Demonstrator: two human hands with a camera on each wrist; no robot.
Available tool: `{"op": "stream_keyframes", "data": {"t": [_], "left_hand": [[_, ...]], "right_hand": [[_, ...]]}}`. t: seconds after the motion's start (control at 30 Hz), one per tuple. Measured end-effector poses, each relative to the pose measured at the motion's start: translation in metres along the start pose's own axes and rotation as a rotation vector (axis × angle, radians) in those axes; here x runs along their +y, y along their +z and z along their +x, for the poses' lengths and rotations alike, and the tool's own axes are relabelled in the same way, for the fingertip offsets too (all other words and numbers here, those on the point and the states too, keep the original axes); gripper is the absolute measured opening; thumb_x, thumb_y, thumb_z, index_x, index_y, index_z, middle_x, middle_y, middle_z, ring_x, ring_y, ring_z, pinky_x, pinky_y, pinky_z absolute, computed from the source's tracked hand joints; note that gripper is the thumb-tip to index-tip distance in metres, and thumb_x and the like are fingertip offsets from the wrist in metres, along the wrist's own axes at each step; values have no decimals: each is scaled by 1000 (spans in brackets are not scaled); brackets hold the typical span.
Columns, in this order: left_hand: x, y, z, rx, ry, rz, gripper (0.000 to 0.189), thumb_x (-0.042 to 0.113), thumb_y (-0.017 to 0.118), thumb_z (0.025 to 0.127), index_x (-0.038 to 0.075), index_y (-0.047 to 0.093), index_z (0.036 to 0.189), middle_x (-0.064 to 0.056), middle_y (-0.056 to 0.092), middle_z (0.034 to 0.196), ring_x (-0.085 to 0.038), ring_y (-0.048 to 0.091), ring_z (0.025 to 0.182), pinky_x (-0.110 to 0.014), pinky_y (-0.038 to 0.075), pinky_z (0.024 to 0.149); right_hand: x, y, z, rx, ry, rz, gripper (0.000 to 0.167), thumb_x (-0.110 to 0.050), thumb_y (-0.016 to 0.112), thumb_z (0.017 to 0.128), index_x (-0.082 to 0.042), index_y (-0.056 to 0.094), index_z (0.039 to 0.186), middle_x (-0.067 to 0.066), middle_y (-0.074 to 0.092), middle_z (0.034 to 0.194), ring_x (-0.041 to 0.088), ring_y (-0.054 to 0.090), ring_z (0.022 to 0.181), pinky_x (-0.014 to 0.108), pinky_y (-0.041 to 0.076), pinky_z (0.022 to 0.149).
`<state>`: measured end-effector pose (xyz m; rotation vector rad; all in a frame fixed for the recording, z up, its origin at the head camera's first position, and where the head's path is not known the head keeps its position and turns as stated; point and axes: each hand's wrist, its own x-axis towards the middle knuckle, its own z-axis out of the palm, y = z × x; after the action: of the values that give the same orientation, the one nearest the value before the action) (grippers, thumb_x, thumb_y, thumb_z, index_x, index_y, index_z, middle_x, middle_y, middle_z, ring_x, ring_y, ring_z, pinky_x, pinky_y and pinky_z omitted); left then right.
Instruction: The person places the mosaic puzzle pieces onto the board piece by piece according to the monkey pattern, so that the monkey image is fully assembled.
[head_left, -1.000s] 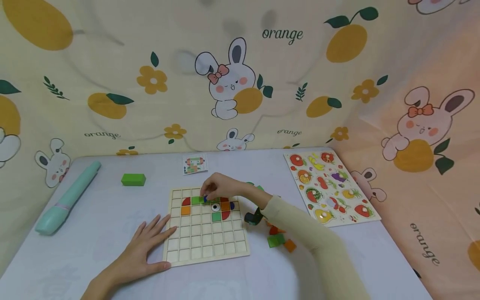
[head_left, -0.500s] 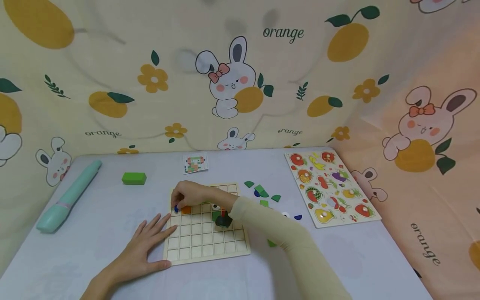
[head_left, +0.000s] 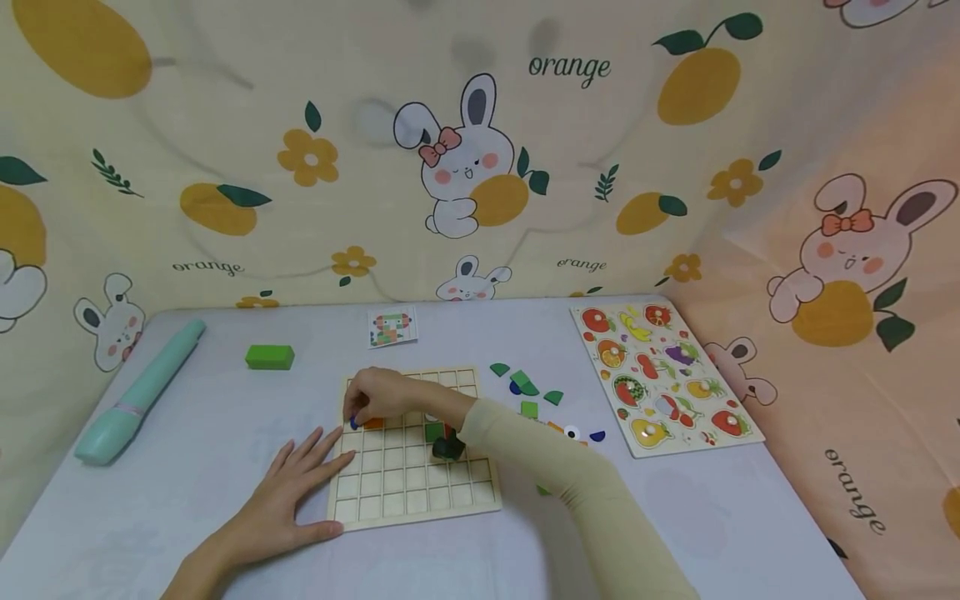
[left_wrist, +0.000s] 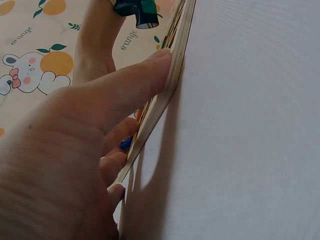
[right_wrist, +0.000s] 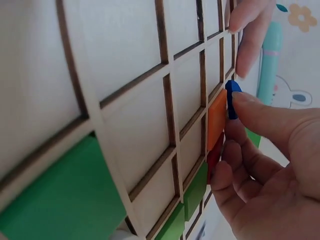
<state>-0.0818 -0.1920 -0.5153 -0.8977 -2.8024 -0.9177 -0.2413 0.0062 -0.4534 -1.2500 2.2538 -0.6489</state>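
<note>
A wooden grid board (head_left: 393, 483) lies on the white table. At its left edge my right hand (head_left: 378, 393) pinches a small blue half-round tile (right_wrist: 232, 100) between thumb and fingers, over the outermost column. Beside that tile in the right wrist view, an orange square tile (right_wrist: 216, 120) sits in a cell, with a red tile (right_wrist: 215, 156) and light green squares (right_wrist: 195, 192) further along. A darker green square (right_wrist: 65, 195) fills another cell. My left hand (head_left: 281, 496) rests with fingers spread, fingertips and thumb against the board's left side. My right forearm hides part of the grid.
Loose coloured tiles (head_left: 529, 409) are scattered right of the board. A fruit picture board (head_left: 637, 404) stands to their right. Behind the grid lies a pattern card (head_left: 392, 327). At the left are a green block (head_left: 270, 357) and a long teal object (head_left: 138, 400).
My right hand has moved left across the board with the blue tile, from the upper middle to the left edge, then shifted slightly nearer. My left hand has stayed in place.
</note>
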Motion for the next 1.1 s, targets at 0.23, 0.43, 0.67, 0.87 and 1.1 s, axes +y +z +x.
{"op": "stream_keyframes", "data": {"t": [0.23,0.43,0.67,0.87,1.1], "left_hand": [[-2,1,-2,12,16,-1,81,51,78,80,20,49,149,-12,28,162,-45,19,147,-49,-5,119],[-3,0,-3,25,33,5,81,50,78,79,20,49,148,-12,29,162,-45,20,146,-48,-5,119],[-3,0,-2,27,39,3,81,49,78,79,19,49,148,-13,29,162,-46,20,146,-46,-5,119],[0,2,0,13,8,4,81,52,78,79,21,50,148,-11,29,162,-46,20,146,-45,-6,119],[2,0,1,9,-8,6,82,54,77,78,21,50,148,-11,30,162,-44,19,147,-43,-7,119]], "right_hand": [[-2,4,1,-3,-51,-94,5,-13,73,92,-13,79,93,-6,63,91,1,57,80,12,45,71],[-1,6,1,5,-30,-106,4,-12,74,91,-13,78,93,-8,63,94,0,58,81,12,45,73],[4,-3,-13,124,-107,-74,13,-11,65,97,-8,77,103,-1,65,97,4,57,84,13,45,75],[33,-23,-72,236,-73,74,11,-8,66,95,-2,75,100,0,66,92,8,56,81,21,48,74],[71,-33,-176,211,143,62,7,-6,73,90,-6,73,97,-5,65,87,10,54,79,25,49,72]]}}
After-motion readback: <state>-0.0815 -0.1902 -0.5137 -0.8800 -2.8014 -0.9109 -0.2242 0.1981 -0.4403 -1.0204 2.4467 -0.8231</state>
